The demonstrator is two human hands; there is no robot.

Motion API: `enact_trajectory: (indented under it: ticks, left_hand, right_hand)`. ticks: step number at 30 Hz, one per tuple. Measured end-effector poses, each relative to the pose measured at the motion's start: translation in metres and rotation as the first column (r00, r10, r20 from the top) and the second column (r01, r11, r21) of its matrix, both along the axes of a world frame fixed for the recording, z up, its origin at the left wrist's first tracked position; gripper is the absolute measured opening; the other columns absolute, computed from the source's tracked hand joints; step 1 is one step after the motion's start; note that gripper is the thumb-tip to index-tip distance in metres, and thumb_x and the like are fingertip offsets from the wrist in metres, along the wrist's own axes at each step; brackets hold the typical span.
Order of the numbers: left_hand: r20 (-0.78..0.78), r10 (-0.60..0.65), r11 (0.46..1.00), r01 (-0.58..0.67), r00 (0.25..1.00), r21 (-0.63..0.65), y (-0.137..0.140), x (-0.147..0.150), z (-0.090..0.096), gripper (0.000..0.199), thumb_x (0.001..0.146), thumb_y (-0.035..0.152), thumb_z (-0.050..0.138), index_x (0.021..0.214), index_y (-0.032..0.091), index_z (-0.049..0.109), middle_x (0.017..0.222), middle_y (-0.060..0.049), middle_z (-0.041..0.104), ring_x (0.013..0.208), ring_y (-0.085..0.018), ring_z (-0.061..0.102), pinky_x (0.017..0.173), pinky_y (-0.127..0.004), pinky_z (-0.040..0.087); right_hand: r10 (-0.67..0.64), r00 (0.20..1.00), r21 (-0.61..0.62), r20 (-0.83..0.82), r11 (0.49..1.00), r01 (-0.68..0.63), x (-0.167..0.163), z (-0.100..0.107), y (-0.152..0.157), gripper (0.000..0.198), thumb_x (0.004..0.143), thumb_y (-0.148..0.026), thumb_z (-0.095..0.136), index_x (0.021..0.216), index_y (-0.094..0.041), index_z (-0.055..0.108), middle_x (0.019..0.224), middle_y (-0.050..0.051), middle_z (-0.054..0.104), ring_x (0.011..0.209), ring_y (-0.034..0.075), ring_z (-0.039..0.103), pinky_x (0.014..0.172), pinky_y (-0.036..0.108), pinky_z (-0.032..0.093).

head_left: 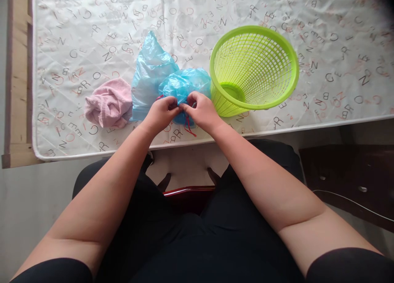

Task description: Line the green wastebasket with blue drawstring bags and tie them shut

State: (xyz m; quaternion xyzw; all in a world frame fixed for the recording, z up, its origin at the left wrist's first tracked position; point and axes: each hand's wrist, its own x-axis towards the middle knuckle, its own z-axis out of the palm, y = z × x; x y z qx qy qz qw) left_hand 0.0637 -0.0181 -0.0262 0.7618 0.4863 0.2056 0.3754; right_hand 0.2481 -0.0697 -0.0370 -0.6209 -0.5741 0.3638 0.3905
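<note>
So the left hand [163,111] and right hand [201,110] were together, pinching a bunched blue plastic bag [187,79] beside the lime mesh basket [265,107]; kinda looked mid-gathering, next move probably needed a steady pinch.

Mattress [76,28]: white, printed with scattered black and orange letters, filling the upper frame.
Cloth [109,102]: pink, crumpled, left of centre.
Basket [292,86]: lime-green mesh, tilted, its mouth wide, right of centre.
Wooden frame [19,69]: pale planks along the left edge.
Furniture [341,168]: dark brown, two shiny knobs, lower right.
Cord [353,200]: thin, white, curving across the lower right.
</note>
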Motion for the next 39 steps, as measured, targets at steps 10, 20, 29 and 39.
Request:
enact_trajectory:
  ticks: [10,20,29,39]
  left_hand:
    - [0.008,0.006,1.000,-0.006,1.000,-0.011,0.005,-0.004,0.006,0.020,0.086,0.033,0.083,0.076,0.022,0.069,0.063,0.003,0.056,0.067,-0.017,0.052,0.065,-0.031,0.043]
    - [0.012,0.055,0.997,-0.056,0.998,0.051,0.005,-0.006,0.004,0.030,0.091,0.034,0.078,0.071,0.021,0.061,0.063,0.003,0.051,0.066,-0.015,0.049,0.064,-0.029,0.041]
    - [0.217,0.014,0.998,-0.001,0.976,-0.059,0.006,-0.006,-0.005,0.049,0.102,0.060,0.070,0.073,0.020,0.065,0.068,-0.001,0.061,0.068,-0.016,0.057,0.065,-0.029,0.048]
    - [0.220,0.105,0.990,-0.081,0.970,-0.118,0.010,-0.006,-0.012,0.024,0.095,0.041,0.080,0.092,0.021,0.067,0.083,-0.002,0.072,0.078,-0.016,0.070,0.072,-0.026,0.058]
  right_hand:
    - [-0.018,1.000,0.019,-0.009,1.000,0.018,0.001,-0.001,0.001,0.021,0.098,-0.030,0.062,0.083,-0.025,0.050,0.087,0.002,0.061,0.088,0.020,0.056,0.087,0.036,0.047]
    - [-0.150,0.988,0.081,-0.044,0.985,0.154,0.006,-0.008,0.003,0.032,0.104,-0.048,0.065,0.086,-0.026,0.051,0.081,0.001,0.057,0.083,0.019,0.054,0.089,0.039,0.052]
    - [-0.024,0.997,0.091,-0.069,0.995,0.031,0.000,-0.005,0.000,0.030,0.095,-0.043,0.080,0.091,-0.024,0.057,0.090,0.000,0.065,0.085,0.017,0.060,0.088,0.037,0.054]
    - [0.005,0.992,0.103,-0.123,0.995,0.008,0.003,-0.011,0.004,0.012,0.097,-0.032,0.074,0.097,-0.023,0.066,0.099,0.004,0.074,0.095,0.020,0.068,0.096,0.041,0.058]
